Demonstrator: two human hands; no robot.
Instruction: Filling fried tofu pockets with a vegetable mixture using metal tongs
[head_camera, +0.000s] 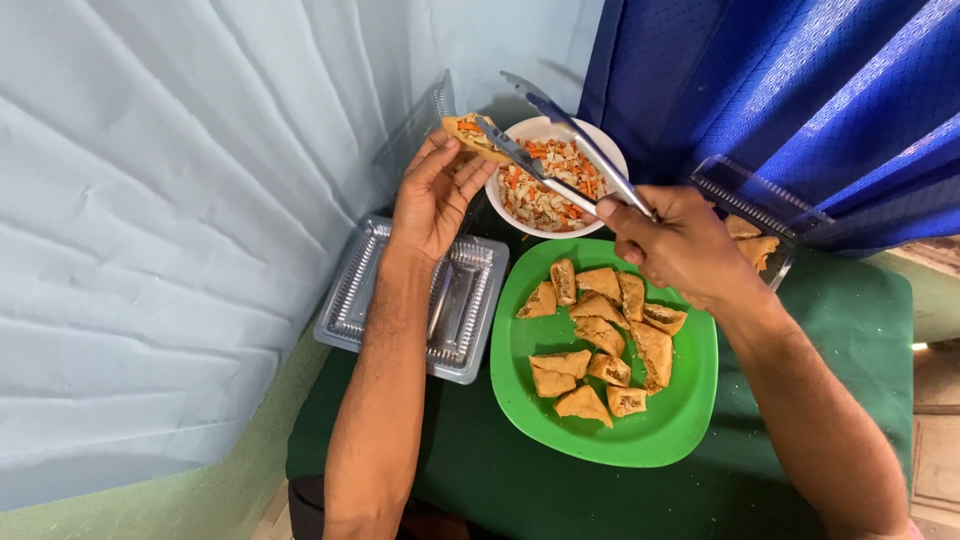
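**Filling a pastry over a green table**

A green cloth (800, 330) covers the table, beside a pale wall and blue curtain (760, 80). The left hand (432, 200) cups an open golden pastry (468, 133) above the bowl (610, 150); the right hand (680, 245) grips metal tongs (560, 150), tips at its filling.

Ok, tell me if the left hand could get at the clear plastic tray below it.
Probably yes: the left hand holds a filled pastry, but the clear tray lies open right under its wrist, nothing covering it.
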